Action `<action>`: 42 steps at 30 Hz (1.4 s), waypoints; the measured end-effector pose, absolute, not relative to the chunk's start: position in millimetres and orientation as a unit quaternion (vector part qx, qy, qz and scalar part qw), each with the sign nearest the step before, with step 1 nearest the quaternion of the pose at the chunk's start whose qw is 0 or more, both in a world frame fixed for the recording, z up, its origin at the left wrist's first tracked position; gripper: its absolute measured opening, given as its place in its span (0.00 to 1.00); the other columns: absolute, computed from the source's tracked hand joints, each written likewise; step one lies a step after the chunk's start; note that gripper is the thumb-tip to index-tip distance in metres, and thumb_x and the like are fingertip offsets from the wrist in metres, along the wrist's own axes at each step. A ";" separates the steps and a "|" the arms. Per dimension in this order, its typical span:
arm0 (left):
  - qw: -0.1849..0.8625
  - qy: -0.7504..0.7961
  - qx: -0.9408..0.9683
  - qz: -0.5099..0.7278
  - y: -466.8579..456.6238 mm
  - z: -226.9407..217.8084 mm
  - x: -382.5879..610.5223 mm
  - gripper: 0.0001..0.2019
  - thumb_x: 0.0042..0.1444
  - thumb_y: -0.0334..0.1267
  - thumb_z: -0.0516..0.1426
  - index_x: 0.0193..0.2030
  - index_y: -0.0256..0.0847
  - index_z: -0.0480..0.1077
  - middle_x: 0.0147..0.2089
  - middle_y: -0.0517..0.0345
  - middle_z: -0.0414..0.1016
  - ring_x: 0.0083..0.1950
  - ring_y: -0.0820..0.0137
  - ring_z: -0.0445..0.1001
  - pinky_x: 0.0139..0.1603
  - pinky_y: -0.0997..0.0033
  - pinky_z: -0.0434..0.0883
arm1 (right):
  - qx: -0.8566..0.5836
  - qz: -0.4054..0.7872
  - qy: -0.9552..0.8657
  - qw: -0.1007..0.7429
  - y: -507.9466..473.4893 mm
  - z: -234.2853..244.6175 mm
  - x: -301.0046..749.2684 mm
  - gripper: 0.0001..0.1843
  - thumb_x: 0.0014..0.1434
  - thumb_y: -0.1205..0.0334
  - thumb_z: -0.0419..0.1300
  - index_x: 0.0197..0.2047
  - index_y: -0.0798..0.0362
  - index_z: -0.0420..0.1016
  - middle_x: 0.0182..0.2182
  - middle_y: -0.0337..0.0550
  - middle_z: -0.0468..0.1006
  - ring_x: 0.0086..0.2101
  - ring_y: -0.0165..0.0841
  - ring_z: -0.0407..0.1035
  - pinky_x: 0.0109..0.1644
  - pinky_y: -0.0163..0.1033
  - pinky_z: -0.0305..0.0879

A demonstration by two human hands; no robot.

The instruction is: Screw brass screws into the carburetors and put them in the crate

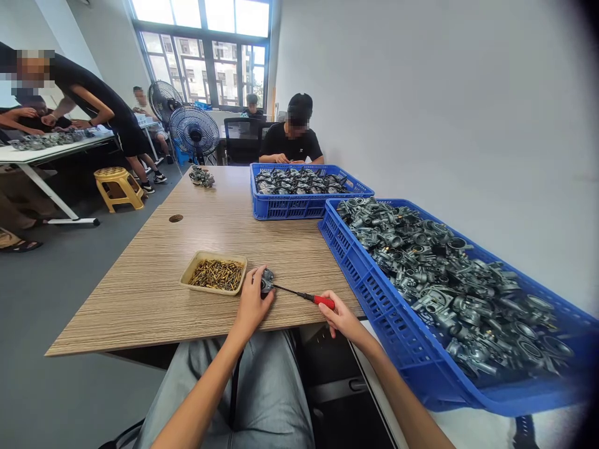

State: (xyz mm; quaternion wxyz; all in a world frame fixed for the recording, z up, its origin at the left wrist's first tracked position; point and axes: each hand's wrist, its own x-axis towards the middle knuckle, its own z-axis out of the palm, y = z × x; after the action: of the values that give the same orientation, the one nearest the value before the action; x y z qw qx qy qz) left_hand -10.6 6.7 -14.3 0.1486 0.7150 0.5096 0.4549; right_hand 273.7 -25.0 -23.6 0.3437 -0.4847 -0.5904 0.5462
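Observation:
My left hand point(254, 301) is closed around a small grey metal carburetor body point(267, 280), holding it on the wooden table point(140, 274). The fingers cover part of the casting. In my right hand point(341, 317) is a screwdriver point(324, 302) with a red handle and a long dark shaft. Its shaft points left and its tip meets the side of the carburetor body; the exact contact spot is too small to make out. Just left of my left hand stands a cream tray point(185, 282) holding many small brass parts point(215, 275).
A large blue crate point(374, 298) of metal castings stands close at my right, with a second blue crate point(285, 207) behind it. Farther off, several castings point(201, 177) lie by a round table hole point(176, 218). A person point(292, 142) sits across the table.

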 end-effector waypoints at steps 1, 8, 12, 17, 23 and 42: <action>0.148 0.510 0.715 0.456 6.8 -14.3 -10.6 0.32 0.60 0.32 0.59 0.70 0.47 0.57 0.63 0.46 0.63 0.66 0.56 0.65 0.69 0.50 0.64 | -0.483 0.550 -0.588 0.345 -24.8 -23.8 273.5 0.22 0.63 0.37 0.58 0.43 0.46 0.59 0.20 0.23 0.54 0.16 0.23 0.50 0.17 0.32 0.65; 0.147 0.511 0.715 0.454 6.9 -14.1 -10.6 0.31 0.60 0.33 0.60 0.70 0.46 0.57 0.63 0.46 0.64 0.65 0.57 0.65 0.69 0.52 0.64 | -0.481 0.545 -0.596 0.341 -25.1 -23.9 273.3 0.21 0.65 0.39 0.57 0.46 0.47 0.59 0.20 0.23 0.54 0.16 0.23 0.50 0.17 0.31 0.64; 0.145 0.511 0.716 0.453 6.8 -13.3 -10.5 0.31 0.60 0.33 0.60 0.69 0.46 0.57 0.63 0.46 0.64 0.65 0.57 0.66 0.69 0.53 0.64 | -0.484 0.539 -0.597 0.345 -24.8 -25.6 274.3 0.22 0.64 0.39 0.59 0.45 0.46 0.59 0.20 0.22 0.54 0.16 0.23 0.51 0.17 0.31 0.64; 0.147 0.511 0.715 0.454 6.3 -12.5 -10.4 0.31 0.60 0.32 0.59 0.69 0.46 0.57 0.63 0.46 0.64 0.66 0.57 0.65 0.69 0.52 0.63 | -0.477 0.549 -0.596 0.341 -24.6 -25.2 273.6 0.22 0.64 0.36 0.57 0.41 0.47 0.59 0.20 0.23 0.53 0.16 0.23 0.50 0.17 0.32 0.65; 0.151 0.508 0.716 0.455 7.3 -14.4 -10.9 0.32 0.59 0.31 0.59 0.70 0.47 0.57 0.63 0.46 0.63 0.66 0.57 0.65 0.69 0.52 0.63 | -0.485 0.540 -0.597 0.341 -26.2 -20.2 272.1 0.21 0.63 0.39 0.59 0.44 0.47 0.60 0.21 0.24 0.54 0.16 0.23 0.50 0.17 0.31 0.64; 0.144 0.510 0.715 0.455 6.8 -11.9 -10.2 0.32 0.59 0.31 0.59 0.69 0.47 0.58 0.63 0.47 0.64 0.65 0.57 0.66 0.68 0.52 0.65 | -0.478 0.555 -0.592 0.337 -24.8 -24.4 274.3 0.23 0.64 0.35 0.55 0.42 0.47 0.58 0.22 0.24 0.54 0.17 0.23 0.48 0.17 0.32 0.65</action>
State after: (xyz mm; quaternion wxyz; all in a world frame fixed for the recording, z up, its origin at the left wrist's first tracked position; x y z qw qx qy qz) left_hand -10.2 6.8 -11.9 0.1445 0.7154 0.5104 0.4547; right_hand 274.3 -24.8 -24.4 0.3369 -0.4778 -0.5921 0.5547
